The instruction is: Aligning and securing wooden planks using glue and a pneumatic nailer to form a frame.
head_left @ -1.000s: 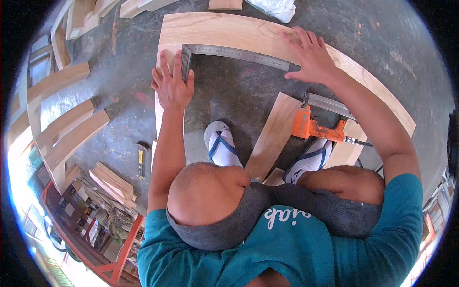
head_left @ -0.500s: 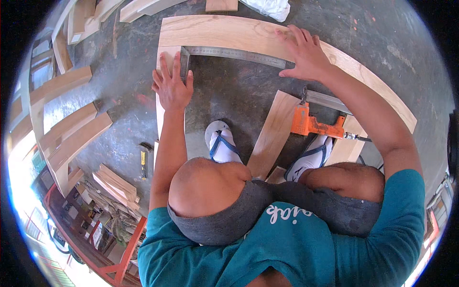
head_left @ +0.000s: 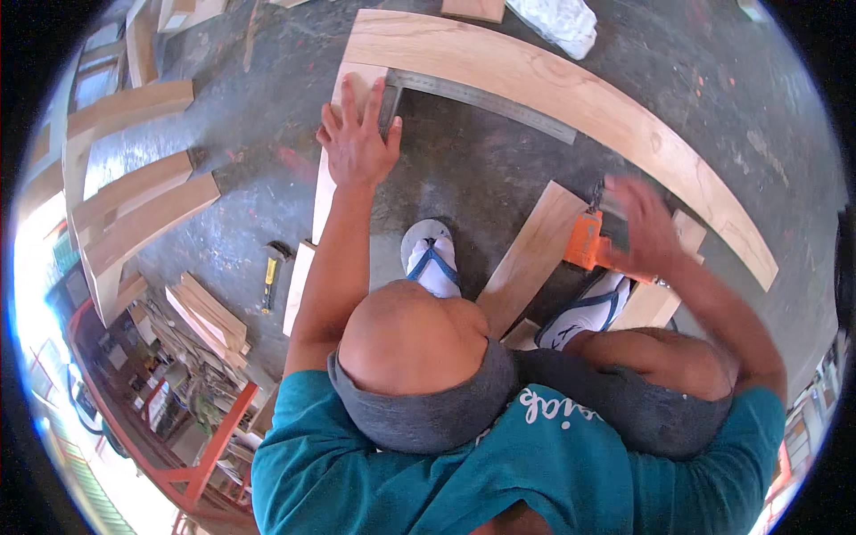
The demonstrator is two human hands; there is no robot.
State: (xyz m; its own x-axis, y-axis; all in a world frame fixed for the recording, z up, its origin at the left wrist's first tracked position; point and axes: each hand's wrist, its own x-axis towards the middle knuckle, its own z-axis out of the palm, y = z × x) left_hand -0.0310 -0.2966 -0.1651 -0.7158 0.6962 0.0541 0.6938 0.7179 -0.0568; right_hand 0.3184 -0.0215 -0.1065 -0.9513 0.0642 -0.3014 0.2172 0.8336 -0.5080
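My left hand (head_left: pixel 360 147) lies with fingers spread on a pale wooden board (head_left: pixel 366 71), some fingers by the short arm of a steel try square (head_left: pixel 486 105). That board butts against a long wooden board (head_left: pixel 571 78) running across the far side, and the square sits in their inner corner. My right hand (head_left: pixel 644 230), smeared by motion, is over an orange nail gun (head_left: pixel 583 239) on the floor and hides part of it. Whether its fingers grip the gun cannot be made out.
A loose plank (head_left: pixel 533 254) lies between my feet, beside the gun. At the left are a hammer (head_left: pixel 269 278), assembled wooden frames (head_left: pixel 143 189) and a stack of wood strips (head_left: pixel 207 316). A white plastic bag (head_left: pixel 557 22) rests beyond the long board.
My right hand has left the long board and come nearer, to the nail gun. My left hand stays on the board corner. The whole view has shifted slightly.
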